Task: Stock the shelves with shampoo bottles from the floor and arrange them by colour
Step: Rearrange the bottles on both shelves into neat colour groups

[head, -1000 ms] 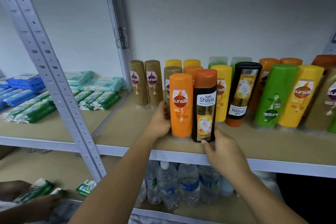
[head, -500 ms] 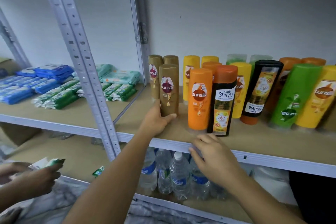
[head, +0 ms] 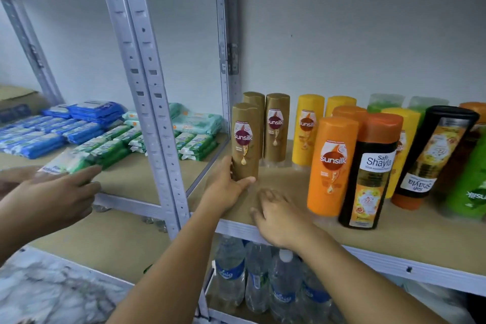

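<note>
My left hand (head: 227,188) grips the base of a brown Sunsilk bottle (head: 245,139), which stands upright at the left end of the shelf board (head: 394,231), just in front of two more brown bottles (head: 276,126). My right hand (head: 278,216) hovers over the shelf's front edge with relaxed fingers and holds nothing. To its right stand an orange Sunsilk bottle (head: 332,166) and a black Safi Shayla bottle with an orange cap (head: 370,173). Yellow bottles (head: 307,129), a tilted upside-down black bottle (head: 431,152) and green bottles (head: 470,187) fill the rest of the row.
A grey slotted upright (head: 147,92) divides this bay from the left bay, which holds blue wipe packs (head: 79,118) and green wipe packs (head: 113,144). Another person's hand (head: 52,197) holds a green pack there. Water bottles (head: 260,276) stand on the shelf below.
My left hand has slid the brown bottle left, toward the other brown bottles. My right hand let go of the black bottle and drew back toward the shelf edge. The camera turned left.
</note>
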Motion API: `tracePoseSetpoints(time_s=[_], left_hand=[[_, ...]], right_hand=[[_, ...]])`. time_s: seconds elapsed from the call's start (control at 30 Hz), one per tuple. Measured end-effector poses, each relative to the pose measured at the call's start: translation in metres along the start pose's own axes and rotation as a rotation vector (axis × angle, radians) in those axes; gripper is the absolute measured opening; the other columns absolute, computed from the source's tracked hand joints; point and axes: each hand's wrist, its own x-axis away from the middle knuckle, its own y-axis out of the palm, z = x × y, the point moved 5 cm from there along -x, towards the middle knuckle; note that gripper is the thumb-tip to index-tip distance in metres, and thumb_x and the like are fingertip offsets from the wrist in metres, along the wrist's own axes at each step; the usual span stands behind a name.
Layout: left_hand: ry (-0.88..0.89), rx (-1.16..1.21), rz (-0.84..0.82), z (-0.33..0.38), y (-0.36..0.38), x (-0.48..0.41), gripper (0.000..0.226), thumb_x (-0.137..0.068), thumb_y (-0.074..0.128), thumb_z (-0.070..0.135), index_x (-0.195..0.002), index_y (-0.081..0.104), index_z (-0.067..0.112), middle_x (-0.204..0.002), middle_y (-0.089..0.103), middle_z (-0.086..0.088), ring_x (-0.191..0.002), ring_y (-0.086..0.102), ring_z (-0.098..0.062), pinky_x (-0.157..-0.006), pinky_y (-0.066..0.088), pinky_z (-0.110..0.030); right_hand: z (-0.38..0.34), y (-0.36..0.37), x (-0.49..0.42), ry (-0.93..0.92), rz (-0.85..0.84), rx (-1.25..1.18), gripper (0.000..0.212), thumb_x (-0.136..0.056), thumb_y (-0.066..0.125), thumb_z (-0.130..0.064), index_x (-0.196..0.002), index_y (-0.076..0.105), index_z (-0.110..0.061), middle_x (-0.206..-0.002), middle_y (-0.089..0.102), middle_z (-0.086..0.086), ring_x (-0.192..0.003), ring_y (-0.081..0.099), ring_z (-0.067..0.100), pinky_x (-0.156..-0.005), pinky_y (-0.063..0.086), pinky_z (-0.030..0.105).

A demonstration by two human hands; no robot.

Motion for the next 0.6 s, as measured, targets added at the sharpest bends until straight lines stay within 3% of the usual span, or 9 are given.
tracePoseSetpoints(time_s=[0.1,0.33,0.5,0.6], left_hand=[[-0.006,0.008,0.029,-0.003,0.004,-0.011,0.048,-0.071,0.084,0.048,-0.106,0.057,0.032,-0.098,0.067,0.011,-0.088,0.065,-0.012,-0.081,0.056,-0.042],[-0.014,0.029,0.084,0.002,0.010,-0.023,0.042,-0.073,0.086,0.040,-0.105,0.064,0.025,-0.094,0.067,0.011,-0.087,0.065,-0.010,-0.068,0.047,-0.022],[-0.032,0.007,0.097,0.000,0.015,-0.031,0.042,-0.071,0.085,0.050,-0.100,0.064,0.029,-0.095,0.070,0.013,-0.087,0.066,-0.009,-0.077,0.056,-0.036],[-0.032,-0.033,0.092,-0.001,0.016,-0.031,0.043,-0.071,0.082,0.056,-0.097,0.063,0.028,-0.093,0.070,0.012,-0.085,0.066,-0.010,-0.076,0.057,-0.037]], right_hand=[[0.006,0.004,-0.009,0.055,-0.021,0.024,0.072,-0.103,0.019,-0.054,-0.160,0.014,-0.010,-0.168,0.014,0.006,-0.155,0.008,0.020,-0.125,0.005,0.045],[0.004,0.009,-0.005,0.050,0.080,0.079,0.071,-0.103,0.018,-0.052,-0.160,0.016,-0.009,-0.167,0.016,0.007,-0.155,0.008,0.019,-0.126,0.004,0.042],[0.005,0.010,-0.006,0.036,0.092,0.077,0.071,-0.103,0.018,-0.052,-0.159,0.017,-0.009,-0.167,0.017,0.007,-0.155,0.008,0.018,-0.126,0.004,0.041],[0.004,0.010,-0.005,0.031,0.103,0.075,0.071,-0.102,0.018,-0.051,-0.159,0.019,-0.009,-0.167,0.019,0.008,-0.154,0.011,0.019,-0.126,0.006,0.042]])
